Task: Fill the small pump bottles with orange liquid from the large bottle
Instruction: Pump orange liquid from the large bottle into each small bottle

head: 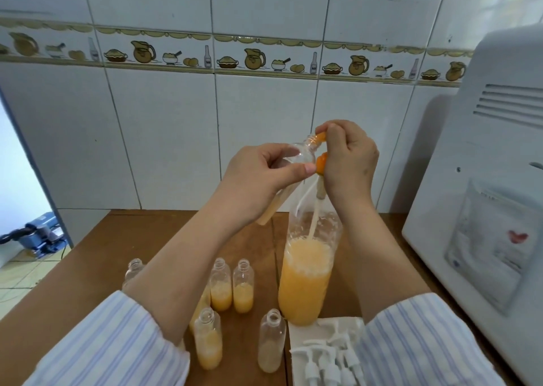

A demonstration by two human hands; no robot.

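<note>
Right hand [348,162]: fingers curled and pinched on an orange pump nozzle [319,136], thumb and forefinger at its tip. An orange bulb [321,164] sits under the palm; from it a pale tube [315,218] drops into the large bottle [305,277].

Left hand [258,174]: fingers and thumb wrapped round a small bottle [296,156], held tilted, long axis running from low-left up to its neck at upper right. The neck mouth meets the nozzle tip; I cannot tell if the tip is inside the mouth or only touching it. Some pale orange shows at the bottle's low end, below the left palm.

Key relation: the small bottle's mouth lies just left of the right fingertips, directly above the large bottle. The next squeeze likely depends on keeping the mouth and nozzle in line.

Left of the large bottle: several open small bottles on the wooden table [88,271], most part-filled, e.g. [243,285]. Just right of its base: white pump tops [326,353] on a paper towel.
</note>
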